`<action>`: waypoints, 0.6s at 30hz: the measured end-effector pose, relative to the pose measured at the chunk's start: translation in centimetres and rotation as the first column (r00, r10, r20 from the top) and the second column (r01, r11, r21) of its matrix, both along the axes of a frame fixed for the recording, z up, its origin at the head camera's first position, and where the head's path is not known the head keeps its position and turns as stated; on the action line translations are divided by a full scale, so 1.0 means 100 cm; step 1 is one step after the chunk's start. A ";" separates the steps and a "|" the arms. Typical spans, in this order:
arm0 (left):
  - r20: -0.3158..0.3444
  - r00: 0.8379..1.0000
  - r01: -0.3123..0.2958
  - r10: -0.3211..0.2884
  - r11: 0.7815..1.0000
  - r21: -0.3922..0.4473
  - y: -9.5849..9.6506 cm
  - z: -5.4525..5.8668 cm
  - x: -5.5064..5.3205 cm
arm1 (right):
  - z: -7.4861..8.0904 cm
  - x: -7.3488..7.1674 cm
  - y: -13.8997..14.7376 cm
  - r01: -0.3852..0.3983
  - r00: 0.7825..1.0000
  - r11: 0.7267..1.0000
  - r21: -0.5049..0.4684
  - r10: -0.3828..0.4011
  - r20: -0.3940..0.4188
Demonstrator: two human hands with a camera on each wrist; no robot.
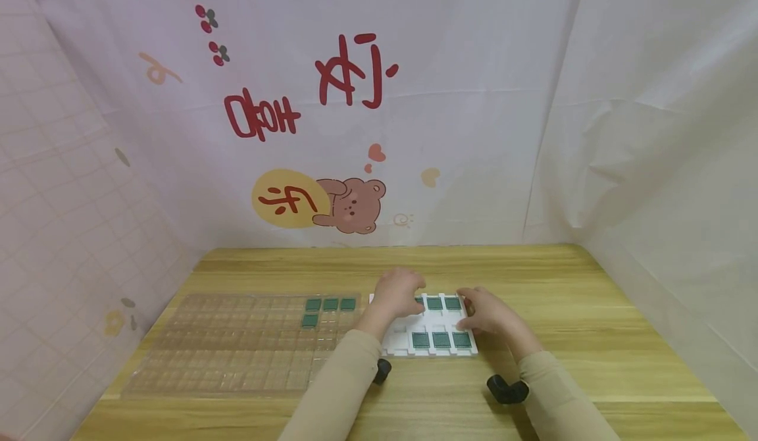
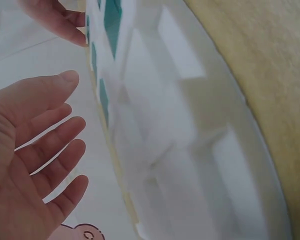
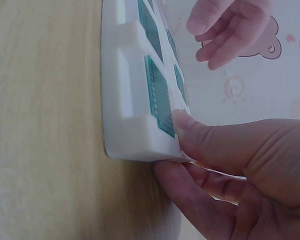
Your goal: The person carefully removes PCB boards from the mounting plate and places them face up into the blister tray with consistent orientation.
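Note:
A white slotted tray (image 1: 435, 322) lies on the table and holds several green square chips (image 1: 441, 340) in two rows; the slots at its near left have none. My right hand (image 1: 490, 316) grips the tray's right end, thumb on the top edge and fingers against the side, as the right wrist view shows at the tray corner (image 3: 140, 145). Above the tray's far left part hovers my left hand (image 1: 398, 294), its fingers spread and loosely bent. In the left wrist view this hand (image 2: 45, 135) has nothing between thumb and fingers.
To the left lies a large clear plastic tray (image 1: 237, 342) of small compartments, with several green chips (image 1: 330, 304) in its far right corner. Black wrist mounts (image 1: 506, 389) stick out by the sleeves. A printed curtain (image 1: 474, 131) hangs behind the wooden table (image 1: 414, 401).

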State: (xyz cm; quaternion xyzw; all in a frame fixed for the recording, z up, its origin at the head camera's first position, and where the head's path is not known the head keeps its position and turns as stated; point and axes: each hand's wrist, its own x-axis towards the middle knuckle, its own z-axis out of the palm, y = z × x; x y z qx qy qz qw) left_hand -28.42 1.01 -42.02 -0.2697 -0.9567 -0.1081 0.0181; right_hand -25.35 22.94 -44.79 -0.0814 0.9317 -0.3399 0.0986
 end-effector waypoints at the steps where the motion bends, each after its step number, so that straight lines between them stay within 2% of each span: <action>1: 0.007 1.000 -0.004 0.004 1.000 0.004 0.000 -0.001 -0.001 | 0.000 0.000 0.000 -0.002 1.000 1.000 0.003 0.002 -0.003; 12: 0.097 0.994 -0.059 0.053 0.997 0.054 -0.002 -0.009 -0.003 | 0.000 0.001 0.000 -0.015 1.000 1.000 0.005 0.015 -0.021; 18: 0.111 0.992 -0.062 0.053 0.995 0.082 -0.003 -0.010 -0.005 | 0.000 0.001 0.000 -0.010 1.000 1.000 -0.006 0.009 -0.015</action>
